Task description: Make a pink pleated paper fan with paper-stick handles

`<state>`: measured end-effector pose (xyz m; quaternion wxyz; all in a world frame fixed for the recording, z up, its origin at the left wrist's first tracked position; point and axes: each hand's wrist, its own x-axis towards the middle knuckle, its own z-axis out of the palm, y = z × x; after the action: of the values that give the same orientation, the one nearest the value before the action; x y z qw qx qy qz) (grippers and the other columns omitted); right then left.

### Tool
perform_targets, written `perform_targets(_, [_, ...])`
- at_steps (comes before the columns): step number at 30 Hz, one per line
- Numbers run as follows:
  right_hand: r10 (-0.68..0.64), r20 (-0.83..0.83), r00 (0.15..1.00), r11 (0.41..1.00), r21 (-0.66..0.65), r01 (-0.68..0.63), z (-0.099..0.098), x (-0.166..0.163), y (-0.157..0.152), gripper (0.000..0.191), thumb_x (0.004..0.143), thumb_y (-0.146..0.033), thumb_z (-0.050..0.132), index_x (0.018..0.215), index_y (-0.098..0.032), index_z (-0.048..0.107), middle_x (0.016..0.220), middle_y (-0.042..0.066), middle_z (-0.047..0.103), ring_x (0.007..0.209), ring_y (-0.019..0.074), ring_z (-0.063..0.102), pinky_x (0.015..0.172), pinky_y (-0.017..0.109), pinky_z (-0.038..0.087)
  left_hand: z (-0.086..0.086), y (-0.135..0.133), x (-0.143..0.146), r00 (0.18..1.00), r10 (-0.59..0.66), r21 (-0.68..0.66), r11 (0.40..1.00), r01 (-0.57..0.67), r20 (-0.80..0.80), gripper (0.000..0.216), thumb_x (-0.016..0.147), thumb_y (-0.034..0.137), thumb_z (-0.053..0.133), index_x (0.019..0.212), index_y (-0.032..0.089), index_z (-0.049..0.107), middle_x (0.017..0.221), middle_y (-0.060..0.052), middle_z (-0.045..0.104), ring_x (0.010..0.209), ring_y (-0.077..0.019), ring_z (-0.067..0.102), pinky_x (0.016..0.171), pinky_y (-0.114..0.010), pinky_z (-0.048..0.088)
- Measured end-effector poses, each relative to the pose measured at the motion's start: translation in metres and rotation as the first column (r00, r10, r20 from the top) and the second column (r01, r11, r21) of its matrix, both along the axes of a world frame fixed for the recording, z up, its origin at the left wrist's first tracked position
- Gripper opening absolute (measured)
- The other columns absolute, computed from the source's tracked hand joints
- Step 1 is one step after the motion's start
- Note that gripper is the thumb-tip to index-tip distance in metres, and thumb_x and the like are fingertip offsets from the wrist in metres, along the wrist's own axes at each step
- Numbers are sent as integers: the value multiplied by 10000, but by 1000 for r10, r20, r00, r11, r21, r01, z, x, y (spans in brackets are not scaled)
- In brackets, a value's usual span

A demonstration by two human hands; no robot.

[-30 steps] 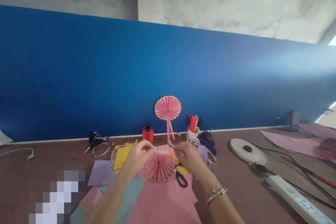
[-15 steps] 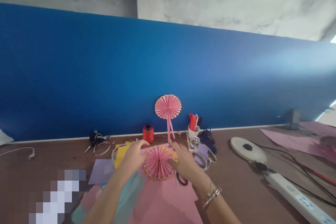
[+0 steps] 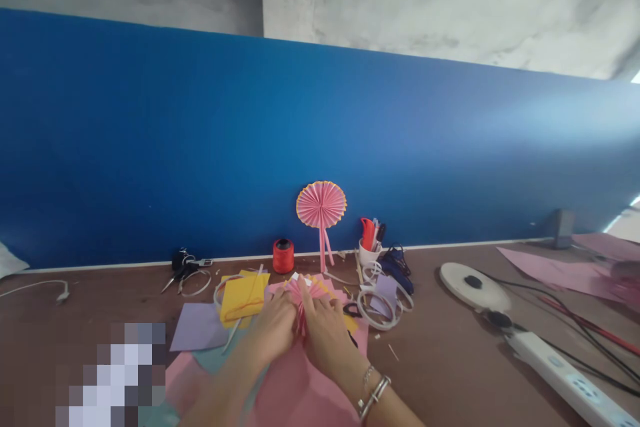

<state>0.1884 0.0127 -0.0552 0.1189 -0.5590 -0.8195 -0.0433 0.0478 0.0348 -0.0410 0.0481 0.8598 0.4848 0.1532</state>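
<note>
My left hand (image 3: 273,328) and my right hand (image 3: 323,332) press together from both sides on a pleated pink paper fan (image 3: 301,295) with a yellow edge. The fan is folded nearly flat between my palms, and only its upper pleats stick out above my fingers. Both hands rest over pink paper sheets (image 3: 293,390) on the brown table (image 3: 450,353). A finished pink fan on a stick (image 3: 321,207) leans upright against the blue wall panel behind.
Yellow paper (image 3: 243,297), a lilac sheet (image 3: 197,335), scissors (image 3: 176,272), a red thread spool (image 3: 283,255), a white cup of pens (image 3: 369,247), tape rolls (image 3: 380,303), a white lamp base (image 3: 473,285) and a power strip (image 3: 565,383) lie around.
The fan was spread open as a round disc between my hands; now my hands have come together and squeezed it closed into a folded stack.
</note>
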Motion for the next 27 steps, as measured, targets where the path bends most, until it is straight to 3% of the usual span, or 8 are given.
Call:
perform_targets(8, [-10,-114,993,997,77,19,5,3,7,892,686,-49,444,1468,-132,23,978,126,629,907,272,529,802,392,313,16,6,-1,997,42,-32,999,-40,61,191,646,63,478,646,187,623,803,-87,627,849,-257,558,744,-368,387])
perform_targets(13, [23,-411,911,987,155,45,23,27,20,888,684,-31,407,1467,-160,10,819,44,627,811,214,557,801,374,361,34,17,-21,976,105,1,994,-107,192,164,645,79,496,630,196,609,773,-54,617,826,-225,549,778,-352,381])
perform_targets(16, [73,-703,707,989,144,42,33,43,28,870,687,-59,432,1465,-197,68,774,-2,591,755,171,556,803,357,411,44,22,-36,920,161,43,981,-188,358,126,637,100,496,654,201,569,778,-35,603,828,-219,539,749,-335,399])
perform_targets(19, [81,-917,390,996,60,-65,42,54,31,823,733,-130,487,1458,-227,110,801,-10,562,737,147,544,702,294,462,49,24,-43,807,146,21,981,-192,572,77,670,152,490,676,203,548,879,-33,609,894,-217,546,794,-342,418])
perform_targets(22, [24,-995,100,987,8,-158,49,55,29,827,739,-195,576,1446,-250,151,798,-25,543,652,116,507,612,251,452,47,24,-38,644,175,-87,982,-166,744,80,732,220,483,733,197,560,1006,-45,608,891,-203,572,763,-320,453])
perform_targets(24, [-17,-999,-38,986,-10,-164,52,51,27,848,722,-220,629,1436,-257,174,774,-37,533,603,102,475,563,230,424,42,23,-28,573,203,-89,971,-222,794,137,761,253,507,865,197,576,1041,-59,606,913,-206,578,782,-328,461])
perform_targets(26, [-42,-989,-144,993,-26,-114,53,47,26,870,706,-248,665,1430,-253,182,734,-49,521,589,104,466,541,224,406,38,19,-17,561,176,67,920,-385,809,301,756,267,571,1045,187,545,1087,-90,592,1015,-234,548,867,-375,437])
perform_targets(27, [-48,-981,-186,996,-34,-79,53,44,26,879,701,-260,676,1428,-248,182,711,-55,512,591,107,469,543,226,405,36,15,-11,583,137,195,861,-470,801,377,746,261,604,1103,175,521,1117,-113,577,1057,-249,526,896,-399,422])
